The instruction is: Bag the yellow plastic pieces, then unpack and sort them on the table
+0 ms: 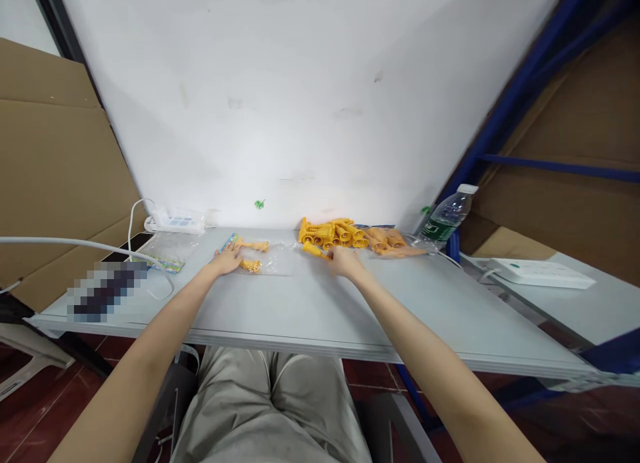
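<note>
My left hand (227, 260) lies at the left end of a clear plastic bag (277, 263) with a coloured header, its fingers closed on that end. Two yellow, ribbed plastic pieces with flared ends show at the bag; the nearer yellow piece (251, 266) is beside my fingertips. My right hand (347, 263) is closed around the narrow end of another yellow plastic piece (315, 250), its wide end pointing left. Just behind it lies a pile of similar yellow pieces (334, 233). My right fingertips are partly hidden.
Right of the pile lies a filled bag of yellow pieces (393, 242), with a water bottle (447, 216) behind it. At left are a flat bag with a coloured header (167, 263), a white power strip (175, 222) and a white cable (90, 240). A white panel (300, 116) stands behind the table.
</note>
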Tool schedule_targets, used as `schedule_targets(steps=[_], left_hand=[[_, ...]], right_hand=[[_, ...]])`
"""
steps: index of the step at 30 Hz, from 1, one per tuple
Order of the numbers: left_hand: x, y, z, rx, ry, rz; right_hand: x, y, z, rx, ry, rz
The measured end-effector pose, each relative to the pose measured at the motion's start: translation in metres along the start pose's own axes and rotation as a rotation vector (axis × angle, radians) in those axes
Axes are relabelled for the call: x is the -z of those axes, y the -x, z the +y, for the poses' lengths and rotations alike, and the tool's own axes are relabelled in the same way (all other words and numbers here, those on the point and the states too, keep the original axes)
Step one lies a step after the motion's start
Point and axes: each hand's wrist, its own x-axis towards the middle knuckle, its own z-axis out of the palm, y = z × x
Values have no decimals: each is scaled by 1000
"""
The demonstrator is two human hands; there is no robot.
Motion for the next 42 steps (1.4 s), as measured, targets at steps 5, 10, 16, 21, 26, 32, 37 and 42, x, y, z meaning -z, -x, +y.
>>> schedule_targets(steps=[5, 10, 16, 21, 26, 32, 37, 42], left_hand=[[5, -4, 0, 40, -20, 0], [3, -15, 16, 2, 64, 133], [-14, -28, 34, 7, 127, 112], [-15, -25, 34, -2, 146, 104], [-15, -17, 36, 9, 167, 118], [-20, -16, 36, 12, 178, 171], [-20, -15, 35, 19, 177, 182], [-18, -12, 36, 20, 167, 171]], right_hand=[[18, 6, -14, 95, -78, -16], [12, 6, -41, 174, -79, -88], [-6, -4, -59, 169, -88, -32], [-15, -9, -64, 130, -76, 14], [-25, -13, -68, 132, -50, 50], [-27, -10, -76, 177, -34, 44], [-24, -7, -82, 179, -24, 37], [-25, -5, -79, 185, -20, 21]])
